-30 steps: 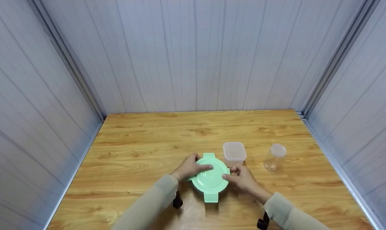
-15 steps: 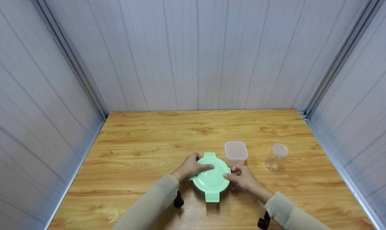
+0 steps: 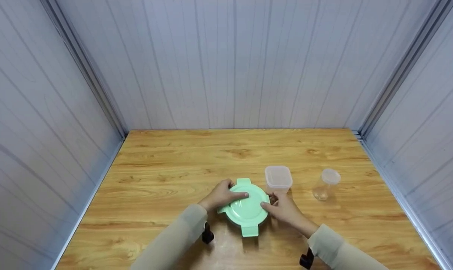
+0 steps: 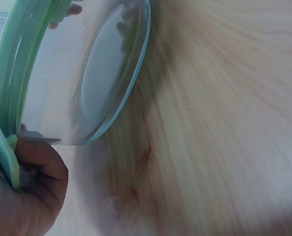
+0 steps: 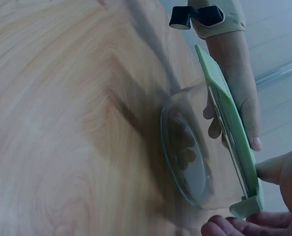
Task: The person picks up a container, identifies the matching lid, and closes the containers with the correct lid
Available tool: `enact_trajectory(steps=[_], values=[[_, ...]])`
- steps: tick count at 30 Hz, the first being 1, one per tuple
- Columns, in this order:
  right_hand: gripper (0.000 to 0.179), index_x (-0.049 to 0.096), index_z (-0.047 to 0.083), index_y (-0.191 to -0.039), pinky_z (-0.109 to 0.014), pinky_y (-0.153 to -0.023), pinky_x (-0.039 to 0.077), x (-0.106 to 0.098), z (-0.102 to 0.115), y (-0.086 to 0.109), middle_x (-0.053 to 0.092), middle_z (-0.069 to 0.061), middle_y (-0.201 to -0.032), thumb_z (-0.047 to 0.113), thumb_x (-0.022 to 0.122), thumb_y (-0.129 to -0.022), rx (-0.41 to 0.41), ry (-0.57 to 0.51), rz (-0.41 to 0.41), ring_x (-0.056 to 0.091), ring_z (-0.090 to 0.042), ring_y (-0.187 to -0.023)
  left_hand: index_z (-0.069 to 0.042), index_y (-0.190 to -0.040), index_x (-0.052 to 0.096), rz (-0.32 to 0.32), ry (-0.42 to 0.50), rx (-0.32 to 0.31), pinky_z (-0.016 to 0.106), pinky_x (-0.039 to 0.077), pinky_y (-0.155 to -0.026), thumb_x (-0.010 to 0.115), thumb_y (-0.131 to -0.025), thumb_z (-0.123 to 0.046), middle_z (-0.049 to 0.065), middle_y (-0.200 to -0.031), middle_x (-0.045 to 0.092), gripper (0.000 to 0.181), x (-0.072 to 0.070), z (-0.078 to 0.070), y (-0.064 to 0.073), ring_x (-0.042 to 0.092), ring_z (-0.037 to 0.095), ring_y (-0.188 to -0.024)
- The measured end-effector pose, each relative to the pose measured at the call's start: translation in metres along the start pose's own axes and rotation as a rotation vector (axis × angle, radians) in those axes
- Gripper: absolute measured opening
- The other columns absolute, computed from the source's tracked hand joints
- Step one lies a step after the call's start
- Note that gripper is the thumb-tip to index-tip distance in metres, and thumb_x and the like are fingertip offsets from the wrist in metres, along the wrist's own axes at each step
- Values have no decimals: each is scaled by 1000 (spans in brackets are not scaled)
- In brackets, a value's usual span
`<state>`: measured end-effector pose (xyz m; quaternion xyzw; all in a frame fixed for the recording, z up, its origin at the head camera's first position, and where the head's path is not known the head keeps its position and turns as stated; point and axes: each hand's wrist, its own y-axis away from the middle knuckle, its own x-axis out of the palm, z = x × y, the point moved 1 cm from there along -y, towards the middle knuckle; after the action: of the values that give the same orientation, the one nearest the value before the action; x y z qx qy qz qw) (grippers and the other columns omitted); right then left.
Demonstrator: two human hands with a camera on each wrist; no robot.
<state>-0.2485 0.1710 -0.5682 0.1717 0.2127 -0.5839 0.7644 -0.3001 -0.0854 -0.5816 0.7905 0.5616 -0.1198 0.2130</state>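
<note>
A round clear glass food container with a light green lid is between my hands, its lid facing up and its flaps sticking out from the rim. My left hand grips the left side, thumb across the lid and a finger curled beneath a flap in the left wrist view. At the right rim, my right hand pinches the edge by another flap, thumb above and fingers below. The front flap points toward me.
A square translucent box with a lid stands just behind the right hand. Farther right is a clear jar with a whitish lid. The wooden table is bounded by pale panel walls.
The green-lidded container has turned slightly counterclockwise and shifted a little left relative to the square box. Both hands keep their hold. The head view has shifted slightly.
</note>
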Motion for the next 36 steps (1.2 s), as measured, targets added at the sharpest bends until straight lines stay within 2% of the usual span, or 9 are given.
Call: enact_trajectory(steps=[4, 8, 15, 22, 27, 31, 36], values=[[37, 68, -2, -127, -40, -82, 63, 1, 6, -2, 73, -18, -114, 19, 80, -99, -23, 53, 8, 72, -29, -97, -11, -97, 55, 17, 6, -10, 24, 50, -68, 90, -89, -49, 0, -91, 54, 53, -2, -1, 0, 57, 15, -82], [43, 66, -2, -129, -46, -87, 63, 4, 14, -6, 73, -20, -118, 20, 83, -97, -46, 55, 11, 72, -34, -105, -10, -96, 54, 22, 27, 10, 23, 50, -67, 88, -90, -49, 0, -89, 55, 52, -4, -2, 2, 58, 14, -79], [64, 61, -6, -143, -57, -107, 55, 18, 25, -14, 67, -23, -138, 25, 88, -93, -37, 94, -22, 65, -35, -126, -10, -96, 59, -36, 71, 43, 21, 47, -63, 77, -101, -46, -1, -87, 55, 40, -6, 1, 4, 55, 11, -75], [79, 53, -6, -151, -56, -105, 56, 29, 24, -20, 62, -24, -144, 34, 88, -93, -36, 122, -6, 64, -36, -125, -9, -98, 61, -52, 24, 98, 25, 42, -70, 71, -106, -44, -2, -87, 52, 37, -12, 6, 11, 51, 13, -79], [81, 51, -4, -155, -60, -111, 52, 31, 23, -24, 60, -24, -147, 34, 88, -93, -28, 118, 9, 61, -39, -131, -6, -101, 63, -16, 42, 120, 23, 43, -69, 74, -105, -39, -2, -87, 53, 34, -18, 12, 19, 51, 13, -79], [81, 51, -2, -155, -61, -115, 49, 32, 23, -25, 60, -24, -147, 33, 89, -92, -9, 103, 13, 59, -40, -135, -4, -106, 65, 30, 79, 107, 22, 46, -65, 73, -106, -38, -1, -88, 57, 35, -23, 18, 28, 55, 11, -76], [82, 52, -1, -155, -59, -112, 51, 32, 24, -25, 61, -22, -144, 33, 90, -91, 5, 95, 12, 60, -37, -131, -3, -111, 66, 52, 114, 70, 26, 53, -58, 74, -105, -38, 1, -90, 60, 37, -28, 21, 39, 58, 11, -72]])
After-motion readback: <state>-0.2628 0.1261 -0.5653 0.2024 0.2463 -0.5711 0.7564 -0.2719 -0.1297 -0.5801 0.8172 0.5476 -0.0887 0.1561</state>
